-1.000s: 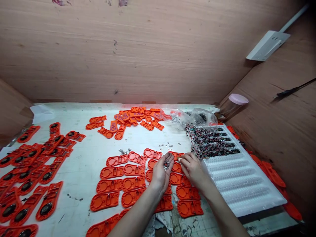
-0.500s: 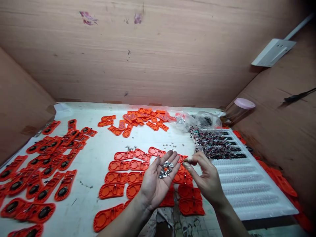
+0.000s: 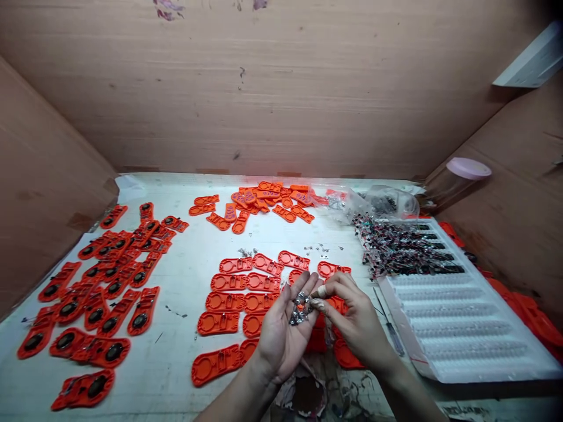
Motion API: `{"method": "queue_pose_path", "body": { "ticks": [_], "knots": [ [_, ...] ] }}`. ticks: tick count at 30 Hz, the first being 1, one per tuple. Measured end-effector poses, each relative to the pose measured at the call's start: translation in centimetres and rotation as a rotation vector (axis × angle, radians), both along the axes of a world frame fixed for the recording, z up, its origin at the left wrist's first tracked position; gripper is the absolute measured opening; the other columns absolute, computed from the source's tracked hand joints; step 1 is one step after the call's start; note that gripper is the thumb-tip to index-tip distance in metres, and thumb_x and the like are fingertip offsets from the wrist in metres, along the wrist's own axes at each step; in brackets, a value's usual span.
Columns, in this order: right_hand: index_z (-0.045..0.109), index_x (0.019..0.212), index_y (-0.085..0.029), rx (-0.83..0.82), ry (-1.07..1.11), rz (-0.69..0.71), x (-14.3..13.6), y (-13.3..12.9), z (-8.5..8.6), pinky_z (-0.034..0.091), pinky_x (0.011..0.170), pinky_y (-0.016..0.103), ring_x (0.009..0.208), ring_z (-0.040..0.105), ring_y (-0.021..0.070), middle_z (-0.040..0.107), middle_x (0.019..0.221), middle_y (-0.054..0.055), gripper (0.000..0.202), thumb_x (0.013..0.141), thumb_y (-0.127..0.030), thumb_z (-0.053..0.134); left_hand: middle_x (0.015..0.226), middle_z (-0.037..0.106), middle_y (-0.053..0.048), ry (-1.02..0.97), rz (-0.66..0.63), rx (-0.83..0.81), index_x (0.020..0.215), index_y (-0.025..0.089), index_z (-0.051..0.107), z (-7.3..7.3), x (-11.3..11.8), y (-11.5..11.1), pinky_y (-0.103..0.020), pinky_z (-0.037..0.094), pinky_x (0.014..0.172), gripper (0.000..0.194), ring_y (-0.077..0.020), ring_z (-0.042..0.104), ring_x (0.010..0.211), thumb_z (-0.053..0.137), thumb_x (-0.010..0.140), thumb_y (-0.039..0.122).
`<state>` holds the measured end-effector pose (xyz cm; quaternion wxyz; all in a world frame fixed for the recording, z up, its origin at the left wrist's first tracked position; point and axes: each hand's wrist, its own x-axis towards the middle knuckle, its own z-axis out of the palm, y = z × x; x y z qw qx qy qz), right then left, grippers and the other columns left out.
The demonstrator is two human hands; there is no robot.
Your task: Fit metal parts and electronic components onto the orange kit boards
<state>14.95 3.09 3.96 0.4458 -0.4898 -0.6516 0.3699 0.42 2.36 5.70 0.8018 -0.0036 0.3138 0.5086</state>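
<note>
Palm up and slightly cupped, my left hand (image 3: 281, 337) holds a small heap of shiny metal pieces (image 3: 299, 310) with an orange bit among them. My right hand (image 3: 356, 316) reaches over from the right, thumb and fingers pinched together at the edge of this heap. Whatever sits between those fingertips is too small to make out. A fingertip of that hand has a pale covering. Beneath and around both hands lie rows of orange plastic casings (image 3: 219, 323), partly hidden by the hands.
Orange casings with black round parts (image 3: 112, 350) cover the left side. More orange pieces (image 3: 271, 195) are heaped at the back, near plastic bags (image 3: 387, 201). On the right are a white ribbed tray (image 3: 475, 328), wired components (image 3: 391, 252), a screwdriver (image 3: 394, 337) and a lidded jar (image 3: 457, 181).
My right hand has moved left, bringing its pinched fingertips to the metal pieces in my left palm. The view has shifted, so the table contents appear farther right and slightly higher.
</note>
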Motion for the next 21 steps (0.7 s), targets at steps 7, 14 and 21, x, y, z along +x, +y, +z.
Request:
{"method": "queue_pose_path", "body": {
  "ticks": [7,14,21],
  "knots": [
    [0.055,0.080,-0.021,0.132,-0.335,-0.219,4.3,1.9,-3.7,0.040,0.074,0.036,0.082,0.049,0.0214,0.054,0.083,0.006,0.014,0.090,-0.024,0.045,0.128,0.055,-0.019,0.066,0.045,-0.056,0.120,0.005,0.055,-2.1,1.2,2.6,-0.034,0.045,0.102,0.037,-0.0247,0.051,0.121,0.038,0.094,0.026],
    [0.051,0.080,-0.021,0.119,-0.457,-0.237,4.2,1.8,-6.0,0.037,0.074,0.038,0.081,0.045,0.0223,0.053,0.083,0.006,0.013,0.090,-0.019,0.042,0.128,0.054,-0.021,0.124,0.072,-0.093,0.117,0.004,0.055,-2.8,1.1,3.9,-0.034,0.046,0.100,0.034,-0.0252,0.054,0.118,0.038,0.094,0.023],
    [0.051,0.081,-0.021,0.138,-0.307,-0.037,0.0,4.3,-3.8,0.041,0.075,0.035,0.085,0.046,0.0211,0.052,0.084,0.006,0.014,0.090,-0.016,0.041,0.129,0.053,-0.022,0.193,0.180,-0.003,0.122,0.004,0.051,-2.3,-3.5,6.6,-0.037,0.049,0.097,0.036,-0.0261,0.054,0.118,0.035,0.095,0.020]
  ]
}}
